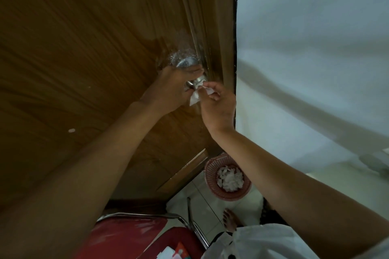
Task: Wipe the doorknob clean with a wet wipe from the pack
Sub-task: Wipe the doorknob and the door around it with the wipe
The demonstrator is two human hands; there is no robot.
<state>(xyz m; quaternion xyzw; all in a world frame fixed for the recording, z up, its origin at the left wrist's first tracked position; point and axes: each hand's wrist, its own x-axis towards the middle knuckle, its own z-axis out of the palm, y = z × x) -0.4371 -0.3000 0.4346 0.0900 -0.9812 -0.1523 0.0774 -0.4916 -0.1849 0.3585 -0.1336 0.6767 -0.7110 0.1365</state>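
Note:
A round metal doorknob (196, 82) sticks out of a brown wooden door (84, 48), with its shiny rose plate (185, 62) just above. My left hand (170, 88) is wrapped around the knob from the left and hides most of it. My right hand (219, 103) pinches a small white wet wipe (195, 98) against the knob's front; a corner of the wipe hangs below. The wipe pack (170, 252) lies on a red chair at the bottom edge.
A pink plastic basket (210, 166) with several crumpled white wipes stands on the tiled floor below the door edge. A red chair (126, 235) with a metal frame is beneath my arms. A white wall (305, 48) fills the right side. My bare foot (229, 218) is on the floor.

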